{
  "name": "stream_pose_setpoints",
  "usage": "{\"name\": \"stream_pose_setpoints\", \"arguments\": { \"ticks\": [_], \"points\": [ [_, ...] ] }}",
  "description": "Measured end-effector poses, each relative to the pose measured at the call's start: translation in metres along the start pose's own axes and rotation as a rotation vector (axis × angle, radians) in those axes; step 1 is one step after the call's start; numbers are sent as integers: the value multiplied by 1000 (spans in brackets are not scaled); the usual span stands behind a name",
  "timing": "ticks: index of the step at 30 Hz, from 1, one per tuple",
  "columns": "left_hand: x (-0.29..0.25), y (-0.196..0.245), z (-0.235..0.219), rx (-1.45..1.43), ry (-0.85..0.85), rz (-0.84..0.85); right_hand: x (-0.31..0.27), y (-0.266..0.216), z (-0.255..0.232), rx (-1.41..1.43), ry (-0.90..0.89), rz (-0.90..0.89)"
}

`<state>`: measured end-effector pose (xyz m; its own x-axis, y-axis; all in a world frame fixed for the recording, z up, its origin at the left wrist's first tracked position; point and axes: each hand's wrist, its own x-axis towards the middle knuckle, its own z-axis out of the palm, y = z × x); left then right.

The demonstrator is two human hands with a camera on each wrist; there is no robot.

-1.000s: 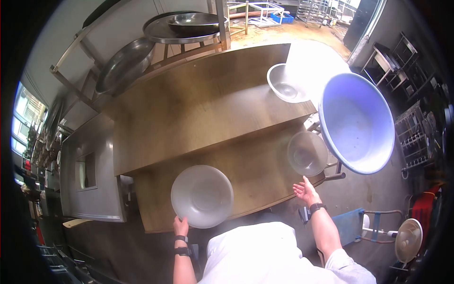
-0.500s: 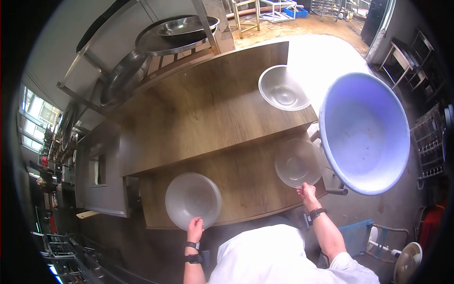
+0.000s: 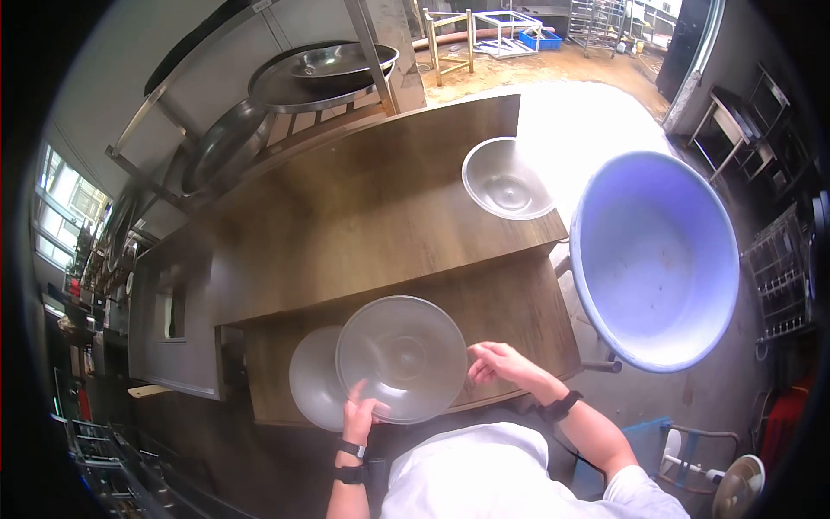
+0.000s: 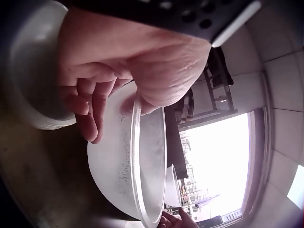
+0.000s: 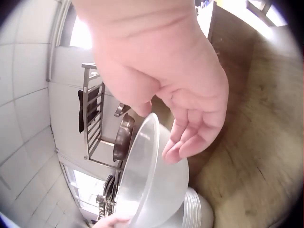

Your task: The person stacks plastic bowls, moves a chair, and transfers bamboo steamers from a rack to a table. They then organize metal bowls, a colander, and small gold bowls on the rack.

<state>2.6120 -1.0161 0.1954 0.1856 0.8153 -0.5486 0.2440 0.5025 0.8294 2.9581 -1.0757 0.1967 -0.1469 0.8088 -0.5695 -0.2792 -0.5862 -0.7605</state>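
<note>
A translucent plastic bowl (image 3: 406, 355) is tilted above the table, overlapping a stack of similar bowls (image 3: 313, 376) in the head view. My left hand (image 3: 359, 419) holds its near left rim, thumb inside and fingers outside. At the opposite side, my right hand (image 3: 510, 368) has its thumb and curled fingers astride the rim. The right wrist view shows the bowl wall (image 5: 166, 175) between them, with several nested rims of the stack (image 5: 192, 211) below. In the left wrist view the bowl (image 4: 114, 156) stands on edge under the left palm.
Another translucent bowl (image 3: 508, 186) stands on the raised wooden shelf (image 3: 363, 233). A large blue tub (image 3: 657, 259) is to the right, beside the lower wooden tabletop (image 3: 519, 316). Metal pans (image 3: 341, 62) rest on a rack at the back left.
The bowl at the right of the lower tabletop has come left with my right hand, over the stack. My left hand, earlier at the stack's rim, now holds this bowl's edge.
</note>
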Motion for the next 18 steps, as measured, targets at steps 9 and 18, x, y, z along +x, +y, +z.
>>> {"name": "stream_pose_setpoints", "arguments": {
  "ticks": [9, 18],
  "points": [
    [-43, -48, -72, -63, 406, -51, 113, -121, -176, 72, 732, -168],
    [-64, -61, -107, -165, 528, -52, 183, -98, -208, 136, 864, -250]
  ]
}}
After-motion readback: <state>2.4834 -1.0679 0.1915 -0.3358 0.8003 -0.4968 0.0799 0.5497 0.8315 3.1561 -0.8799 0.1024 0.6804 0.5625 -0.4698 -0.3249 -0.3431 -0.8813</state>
